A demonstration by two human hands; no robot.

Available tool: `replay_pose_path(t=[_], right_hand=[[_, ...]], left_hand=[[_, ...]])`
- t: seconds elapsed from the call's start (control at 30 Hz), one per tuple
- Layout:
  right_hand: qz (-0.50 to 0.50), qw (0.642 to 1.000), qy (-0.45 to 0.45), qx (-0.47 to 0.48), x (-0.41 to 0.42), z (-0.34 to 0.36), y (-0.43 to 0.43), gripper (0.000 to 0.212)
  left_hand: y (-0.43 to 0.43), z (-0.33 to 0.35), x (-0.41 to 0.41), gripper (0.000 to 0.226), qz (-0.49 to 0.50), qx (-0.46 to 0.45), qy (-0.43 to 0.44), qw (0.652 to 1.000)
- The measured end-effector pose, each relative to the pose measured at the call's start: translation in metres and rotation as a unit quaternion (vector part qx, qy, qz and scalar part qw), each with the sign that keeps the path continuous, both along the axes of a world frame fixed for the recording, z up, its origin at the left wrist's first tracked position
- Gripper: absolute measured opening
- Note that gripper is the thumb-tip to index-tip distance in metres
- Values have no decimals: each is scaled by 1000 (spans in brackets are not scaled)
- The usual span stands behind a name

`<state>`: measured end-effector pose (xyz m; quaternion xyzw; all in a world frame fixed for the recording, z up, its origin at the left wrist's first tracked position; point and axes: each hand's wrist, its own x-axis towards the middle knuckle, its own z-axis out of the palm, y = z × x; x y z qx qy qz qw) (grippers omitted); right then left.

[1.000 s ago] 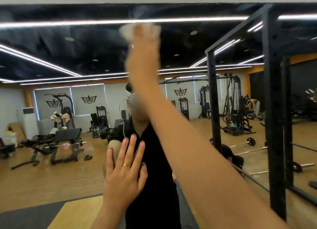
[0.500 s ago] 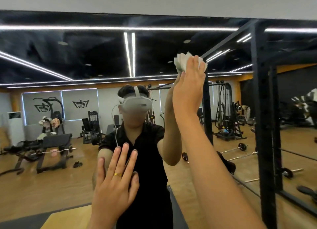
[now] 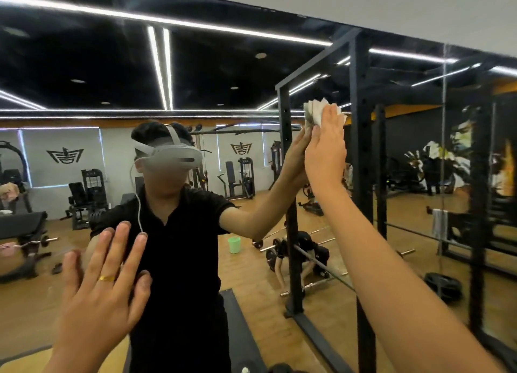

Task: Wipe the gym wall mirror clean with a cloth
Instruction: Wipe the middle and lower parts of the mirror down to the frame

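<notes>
The wall mirror (image 3: 84,64) fills nearly the whole head view and reflects the gym and the person in a black shirt. My right hand (image 3: 326,154) is raised at centre right and presses a crumpled white cloth (image 3: 317,111) flat against the glass; the cloth sticks out above my fingertips. My left hand (image 3: 103,280) lies flat on the mirror at lower left, fingers spread, holding nothing, a gold ring on one finger.
A vertical seam (image 3: 443,148) between mirror panels runs down at the right. The white wall (image 3: 363,0) lies above the mirror's top edge. Reflected in the glass are a black power rack (image 3: 361,176), barbells, a green bucket (image 3: 234,244) and weight benches.
My right hand has swept the cloth from the top centre of the mirror down and to the right. My left hand stays planted on the glass. The view has turned rightward.
</notes>
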<state>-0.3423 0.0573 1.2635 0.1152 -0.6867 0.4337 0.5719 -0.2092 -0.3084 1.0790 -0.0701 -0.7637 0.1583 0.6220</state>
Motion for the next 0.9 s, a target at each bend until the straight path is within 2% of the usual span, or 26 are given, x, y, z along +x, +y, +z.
replay_pose_path(t=[0.07,0.17,0.23,0.33,0.43,0.5,0.6,0.7,0.9], right_hand=[[1,1000,2,16,2,-27,-6,63],[-22,998,-18,52,7,-55,-4,56],[-25,998,-31,54,7,-38,15,55],[1,999,-28,33,3,6,45,54],[29,999,-34,-11,7,1,31,51],[22,998,-39,-33,18,-31,7,53],[17,999,-49,14,22,-63,7,55],[-1,995,-47,83,11,-62,31,54],[25,999,-31,0,11,-68,16,54]], left_hand=[[1,1,0,63,-3,4,2,1000],[0,2,3,62,-17,12,-5,1000],[7,4,4,61,-46,14,-7,999],[42,15,2,59,-89,-34,-21,995],[87,40,-14,59,-106,-68,-43,991],[111,55,-31,61,-96,-63,-57,992],[130,59,-53,65,-44,-60,-64,995],[135,54,-64,65,-18,-66,-48,997],[141,52,-63,66,-15,-72,-42,996]])
